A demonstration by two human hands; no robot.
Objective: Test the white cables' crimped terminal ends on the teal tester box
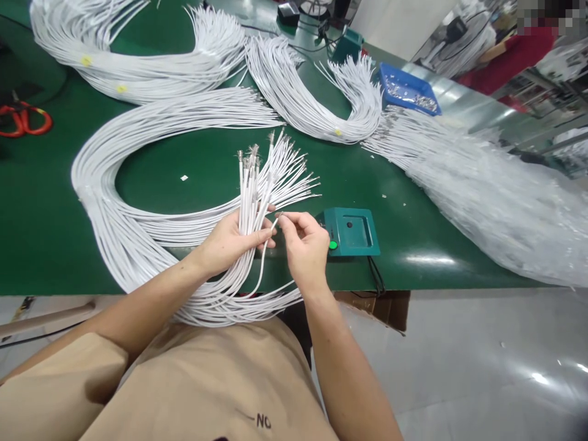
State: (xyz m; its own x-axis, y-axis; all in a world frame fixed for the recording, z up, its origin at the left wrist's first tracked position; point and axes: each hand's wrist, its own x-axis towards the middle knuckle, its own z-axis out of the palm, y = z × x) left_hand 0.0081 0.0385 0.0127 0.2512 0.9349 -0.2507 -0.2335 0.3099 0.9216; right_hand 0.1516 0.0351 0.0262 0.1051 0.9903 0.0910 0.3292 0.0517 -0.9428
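My left hand (pixel 237 240) is closed round a bunch of white cables (pixel 248 202), whose stripped, frayed ends stand upright above the fingers. The rest of that bunch droops over the table's front edge and across my lap. Just right of it, my right hand (pixel 304 242) pinches the end of a single white cable (pixel 263 264) between thumb and fingertips; the tip itself is mostly hidden. Behind both hands, a long looped bundle of white cables (pixel 98 159) lies on the table with its ends fanned out. Close to my right hand sits a small green machine (pixel 353 231) with a lit green button.
More white cable bundles (pixel 151 76) lie at the back of the green table (pixel 441 245). A blue tray (pixel 408 90) holds small metal parts. Plastic-wrapped cables (pixel 487 190) cover the right side. Red-handled scissors (pixel 27 119) lie far left. A person in red (pixel 514 58) is beyond the table.
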